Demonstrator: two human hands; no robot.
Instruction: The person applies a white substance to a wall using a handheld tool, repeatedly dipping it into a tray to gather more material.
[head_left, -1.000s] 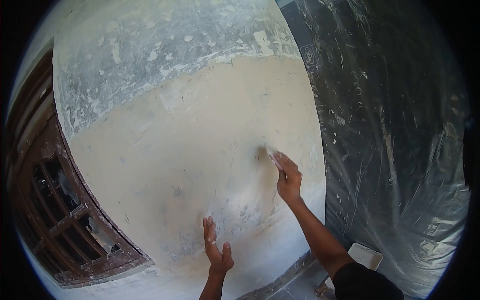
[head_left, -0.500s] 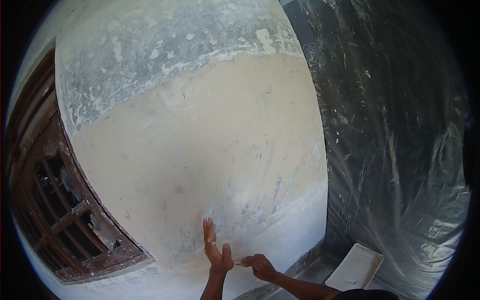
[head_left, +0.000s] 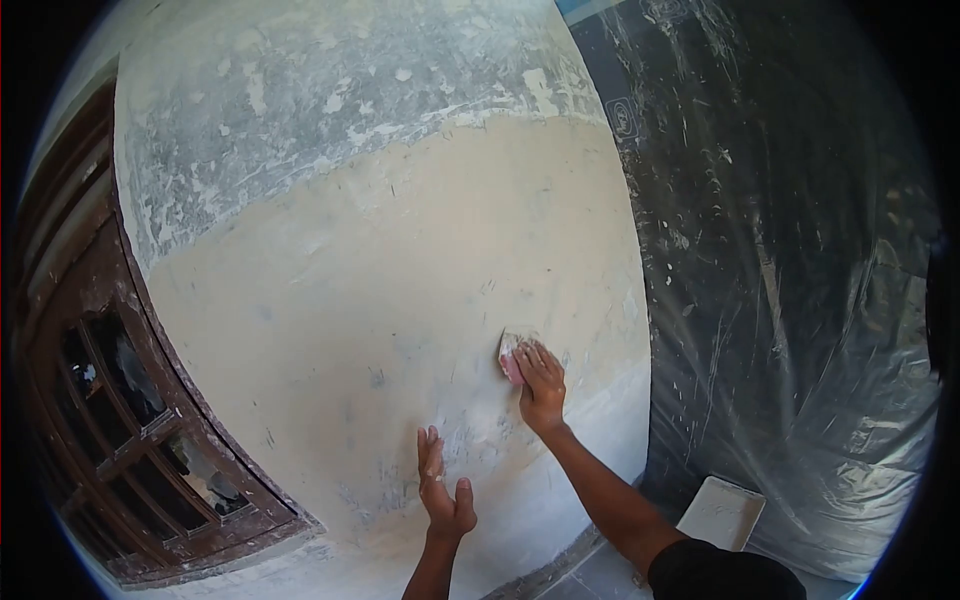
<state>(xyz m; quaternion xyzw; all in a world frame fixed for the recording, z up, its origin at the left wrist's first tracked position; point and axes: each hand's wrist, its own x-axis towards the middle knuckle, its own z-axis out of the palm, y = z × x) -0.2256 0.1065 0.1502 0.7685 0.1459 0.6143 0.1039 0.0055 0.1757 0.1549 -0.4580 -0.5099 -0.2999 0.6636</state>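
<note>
My right hand (head_left: 542, 385) is wrapped round a small putty scraper (head_left: 511, 366), pinkish along its side and smeared pale at the top. The scraper lies against the beige patch of the wall (head_left: 400, 240), right of its middle. Lower down, my left hand (head_left: 443, 497) is raised in front of the wall with fingers stretched upward and thumb apart. Pale smears mark its fingers, and it holds nothing. Grey scuffs and thin streaks show on the wall between and around both hands.
A brown wooden window (head_left: 150, 430) with dark panes is set in the wall at left. Dark plastic sheeting (head_left: 770, 250) hangs on the right. Below it, a shallow tray (head_left: 722, 510) with pale material stands on the grey floor (head_left: 600, 572).
My right hand has moved up and right from beside my left hand to the wall, with the scraper now showing in it. My left hand stays raised and open.
</note>
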